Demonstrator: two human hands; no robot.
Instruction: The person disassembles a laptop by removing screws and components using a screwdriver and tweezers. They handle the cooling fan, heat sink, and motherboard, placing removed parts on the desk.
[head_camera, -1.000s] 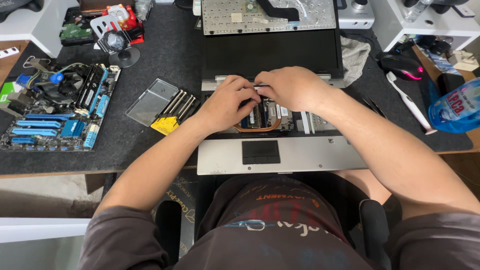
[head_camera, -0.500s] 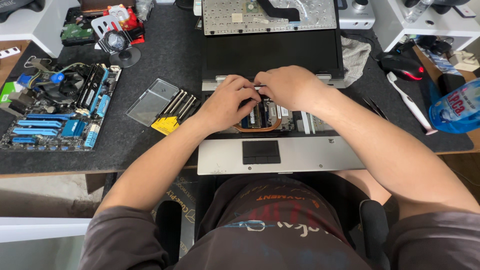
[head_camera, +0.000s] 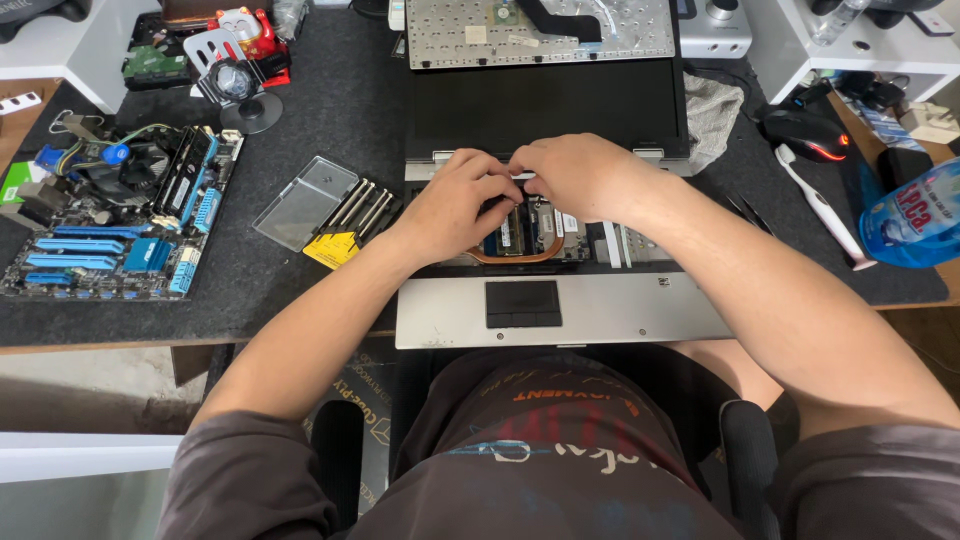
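Where copper piping curves through the bared laptop (head_camera: 560, 305), left hand (head_camera: 455, 205) and right hand (head_camera: 575, 175), fingers curled, grip unclear.

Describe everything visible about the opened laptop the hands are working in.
The silver opened laptop lies flat at the near edge of the dark desk mat, its dark screen folded back and unlit. The keyboard is off, exposing circuit boards and a curved copper heat pipe. The silver palm rest with a black touchpad is intact. The detached grey keyboard panel lies beyond the screen, underside up. The left hand and right hand rest on the exposed interior near the hinge.
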